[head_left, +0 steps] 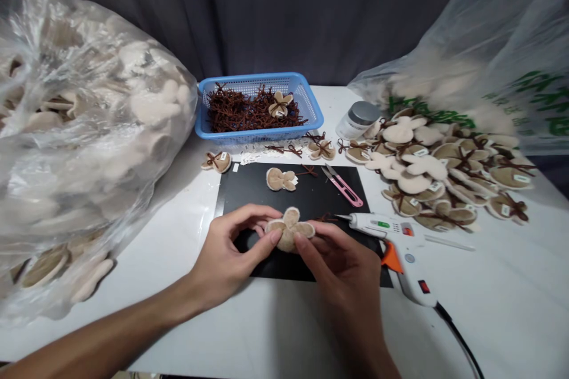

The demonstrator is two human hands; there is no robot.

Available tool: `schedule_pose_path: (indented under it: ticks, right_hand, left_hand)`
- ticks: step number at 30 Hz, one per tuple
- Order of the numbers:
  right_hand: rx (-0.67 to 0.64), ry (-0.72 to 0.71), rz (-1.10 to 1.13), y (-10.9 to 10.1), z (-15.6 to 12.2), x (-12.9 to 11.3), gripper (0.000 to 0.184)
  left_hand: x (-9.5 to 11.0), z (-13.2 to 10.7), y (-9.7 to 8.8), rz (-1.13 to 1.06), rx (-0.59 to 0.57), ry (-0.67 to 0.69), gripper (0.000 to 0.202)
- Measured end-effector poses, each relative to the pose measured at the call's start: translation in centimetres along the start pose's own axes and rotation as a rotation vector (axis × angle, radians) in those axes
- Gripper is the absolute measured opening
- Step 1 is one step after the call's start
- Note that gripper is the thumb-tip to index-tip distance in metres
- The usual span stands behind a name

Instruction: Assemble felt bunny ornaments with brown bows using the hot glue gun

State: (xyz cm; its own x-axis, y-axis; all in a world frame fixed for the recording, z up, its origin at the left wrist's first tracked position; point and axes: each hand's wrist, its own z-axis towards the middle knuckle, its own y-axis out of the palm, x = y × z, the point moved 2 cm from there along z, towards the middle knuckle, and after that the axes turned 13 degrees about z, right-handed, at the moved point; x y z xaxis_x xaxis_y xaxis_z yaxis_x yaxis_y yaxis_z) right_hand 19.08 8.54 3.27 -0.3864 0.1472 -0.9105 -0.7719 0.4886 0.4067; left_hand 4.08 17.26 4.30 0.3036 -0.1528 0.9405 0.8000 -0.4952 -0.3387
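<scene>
Between my two hands is a small beige felt bunny piece (288, 240) with a pale edge, raised above the black mat (262, 269). My left hand (237, 246) pinches its left side with thumb and fingers. On its right side, my right hand (340, 260) grips it the same way, thumb on the front. A second felt bunny (281, 179) lies on the mat beyond my hands, a white tag partly under its ears. Pink thread snips (344, 186) rest to the right of it. A white glue gun (400, 243) with an orange trigger lies beside my right hand.
A blue basket (260, 133) of brown bows stands at the back. Finished bunnies with bows (427, 172) are heaped at right by a grey-lidded jar (359, 118). Plastic bags of felt pieces bulge at left (89, 130) and right (489, 89). A cord (460, 337) runs frontward.
</scene>
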Motion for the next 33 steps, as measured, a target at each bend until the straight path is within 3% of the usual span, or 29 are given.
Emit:
schedule_pose_path:
  ticks: [5, 12, 20, 27, 29, 33]
  right_hand:
    - [-0.054, 0.011, -0.045, 0.1, 0.2, -0.1, 0.007]
    - [0.046, -0.011, -0.055, 0.2, -0.2, 0.0, 0.009]
    - [-0.003, -0.021, -0.060, 0.2, -0.1, -0.2, 0.002]
    - [-0.011, 0.036, -0.064, 0.1, -0.2, 0.2, 0.011]
    - [0.022, -0.043, -0.162, 0.1, -0.5, 0.3, 0.012]
    - [0.034, -0.487, -0.590, 0.6, -1.3, 0.1, 0.013]
  left_hand:
    - [-0.2, 0.2, 0.2, -0.099, -0.060, -0.066, 0.019]
    - [-0.2, 0.7, 0.5, -0.212, -0.084, -0.107, 0.023]
    - [-0.4, 0.4, 0.5, -0.240, -0.138, -0.113, 0.024]
    - [-0.2, 0.6, 0.5, -0.249, -0.050, -0.120, 0.025]
    - [-0.2, 0.6, 0.5, -0.235, -0.008, -0.139, 0.027]
    - [-0.4, 0.5, 0.6, -0.212, 0.046, -0.189, 0.029]
